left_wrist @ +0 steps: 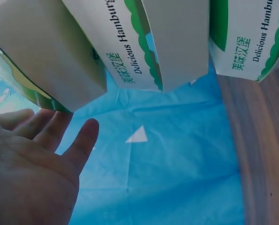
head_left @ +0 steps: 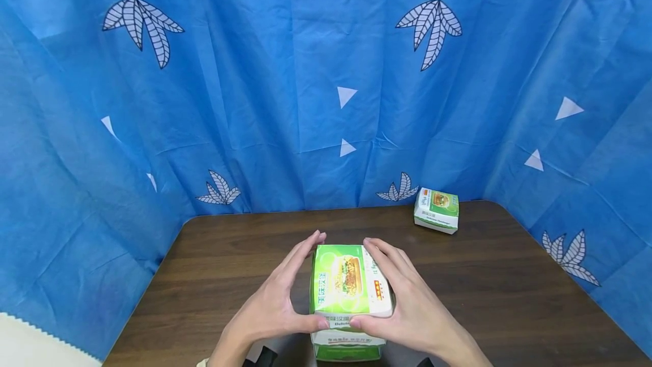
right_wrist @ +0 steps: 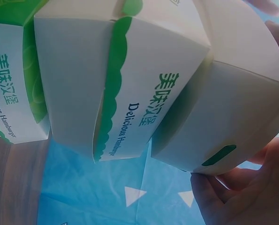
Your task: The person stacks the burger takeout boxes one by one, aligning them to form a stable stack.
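My left hand [head_left: 272, 304] and right hand [head_left: 410, 296] hold a green-and-white hamburger box [head_left: 340, 279] from both sides, thumbs at its near face and fingers along its sides. It is the topmost of a stack. In the left wrist view its pale wall [left_wrist: 59, 51] leans at an angle to the middle hamburger box [left_wrist: 125, 42]. A bottom hamburger box [left_wrist: 247, 47] stands on the wood tabletop. The right wrist view has the right fingertips [right_wrist: 207, 192] at the top box's lower edge, close to a dark green slot.
Another hamburger box [head_left: 436, 211] sits at the back right of the brown wooden table [head_left: 229, 259]. A blue patterned curtain [head_left: 265, 84] hangs behind the table and along its sides. Something cream-coloured [head_left: 41, 344] shows at the lower left corner.
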Demonstrator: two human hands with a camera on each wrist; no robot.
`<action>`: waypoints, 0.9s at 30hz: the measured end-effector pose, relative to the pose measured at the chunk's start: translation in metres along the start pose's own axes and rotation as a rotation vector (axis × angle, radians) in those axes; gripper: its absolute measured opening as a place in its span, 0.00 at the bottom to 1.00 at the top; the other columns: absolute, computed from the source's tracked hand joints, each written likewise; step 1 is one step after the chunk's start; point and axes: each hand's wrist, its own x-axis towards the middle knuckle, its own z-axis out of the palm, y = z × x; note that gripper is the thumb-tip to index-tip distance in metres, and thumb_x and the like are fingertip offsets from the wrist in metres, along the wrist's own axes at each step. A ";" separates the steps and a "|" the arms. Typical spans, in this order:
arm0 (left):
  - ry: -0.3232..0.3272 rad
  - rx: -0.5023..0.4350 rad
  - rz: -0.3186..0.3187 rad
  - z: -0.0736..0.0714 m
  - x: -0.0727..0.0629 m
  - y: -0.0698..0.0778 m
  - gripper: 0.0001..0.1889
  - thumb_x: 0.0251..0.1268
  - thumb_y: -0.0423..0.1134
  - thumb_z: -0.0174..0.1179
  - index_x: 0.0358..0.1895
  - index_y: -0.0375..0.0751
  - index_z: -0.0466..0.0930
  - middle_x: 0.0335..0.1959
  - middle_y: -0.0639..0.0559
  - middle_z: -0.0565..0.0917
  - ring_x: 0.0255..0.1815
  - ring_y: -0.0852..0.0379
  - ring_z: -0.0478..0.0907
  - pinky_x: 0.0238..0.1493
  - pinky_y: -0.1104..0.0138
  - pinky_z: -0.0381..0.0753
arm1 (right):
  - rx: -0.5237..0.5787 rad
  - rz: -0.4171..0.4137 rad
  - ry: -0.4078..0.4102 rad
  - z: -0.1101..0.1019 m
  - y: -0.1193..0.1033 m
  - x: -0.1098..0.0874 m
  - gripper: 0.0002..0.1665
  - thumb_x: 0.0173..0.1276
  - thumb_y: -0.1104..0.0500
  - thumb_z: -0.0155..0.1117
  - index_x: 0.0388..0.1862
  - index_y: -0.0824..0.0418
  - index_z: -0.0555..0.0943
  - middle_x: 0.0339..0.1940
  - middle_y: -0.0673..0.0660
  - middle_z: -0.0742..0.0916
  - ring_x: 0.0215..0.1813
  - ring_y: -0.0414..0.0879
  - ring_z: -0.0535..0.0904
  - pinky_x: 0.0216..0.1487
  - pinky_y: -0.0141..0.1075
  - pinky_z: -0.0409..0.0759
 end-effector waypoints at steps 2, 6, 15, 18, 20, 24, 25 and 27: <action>-0.005 0.005 -0.019 0.001 0.001 0.002 0.61 0.49 0.59 0.78 0.84 0.62 0.46 0.82 0.64 0.59 0.78 0.55 0.61 0.70 0.37 0.68 | 0.001 -0.002 -0.001 0.000 0.000 0.000 0.64 0.50 0.27 0.79 0.82 0.44 0.61 0.79 0.43 0.67 0.70 0.39 0.66 0.57 0.45 0.82; -0.009 0.019 -0.043 0.003 0.001 0.003 0.61 0.48 0.56 0.78 0.84 0.65 0.46 0.81 0.65 0.60 0.78 0.56 0.62 0.68 0.35 0.70 | 0.008 -0.012 0.001 -0.001 0.001 0.000 0.66 0.50 0.27 0.79 0.83 0.43 0.59 0.79 0.44 0.67 0.71 0.40 0.66 0.58 0.48 0.81; -0.010 -0.003 -0.045 0.004 0.003 0.002 0.61 0.49 0.55 0.78 0.84 0.64 0.45 0.82 0.64 0.59 0.78 0.55 0.61 0.69 0.34 0.68 | 0.107 -0.060 -0.021 -0.009 0.009 0.004 0.68 0.51 0.35 0.82 0.85 0.43 0.54 0.82 0.46 0.64 0.76 0.45 0.61 0.61 0.59 0.77; -0.011 -0.014 -0.039 0.004 0.004 0.001 0.62 0.49 0.55 0.78 0.84 0.63 0.44 0.82 0.63 0.58 0.79 0.54 0.60 0.69 0.34 0.67 | 0.135 -0.045 -0.010 -0.015 0.015 0.004 0.64 0.56 0.39 0.79 0.85 0.42 0.53 0.83 0.47 0.63 0.79 0.47 0.59 0.62 0.66 0.73; -0.007 -0.013 -0.032 0.004 0.004 0.001 0.63 0.49 0.55 0.78 0.85 0.63 0.43 0.82 0.63 0.57 0.79 0.54 0.59 0.69 0.34 0.67 | 0.144 -0.034 0.010 -0.018 0.018 0.004 0.59 0.61 0.42 0.74 0.85 0.42 0.53 0.83 0.49 0.63 0.80 0.50 0.58 0.63 0.70 0.71; -0.002 -0.013 -0.037 0.004 0.004 -0.001 0.63 0.48 0.55 0.79 0.85 0.63 0.43 0.83 0.63 0.56 0.79 0.54 0.58 0.69 0.33 0.66 | 0.176 -0.003 0.040 -0.022 0.025 0.006 0.50 0.69 0.47 0.65 0.85 0.43 0.54 0.84 0.52 0.63 0.81 0.53 0.57 0.64 0.74 0.67; -0.003 -0.014 -0.038 0.004 0.004 -0.001 0.63 0.48 0.55 0.79 0.85 0.63 0.43 0.83 0.63 0.56 0.79 0.54 0.58 0.69 0.33 0.66 | 0.178 0.003 0.046 -0.022 0.026 0.006 0.49 0.69 0.48 0.64 0.85 0.44 0.54 0.84 0.52 0.63 0.81 0.54 0.58 0.64 0.74 0.66; -0.007 -0.023 -0.041 0.005 0.005 -0.002 0.63 0.48 0.54 0.79 0.85 0.63 0.43 0.83 0.63 0.56 0.79 0.54 0.58 0.69 0.33 0.66 | 0.180 0.015 0.047 -0.022 0.029 0.007 0.48 0.70 0.50 0.63 0.85 0.43 0.55 0.83 0.52 0.63 0.81 0.54 0.58 0.65 0.74 0.66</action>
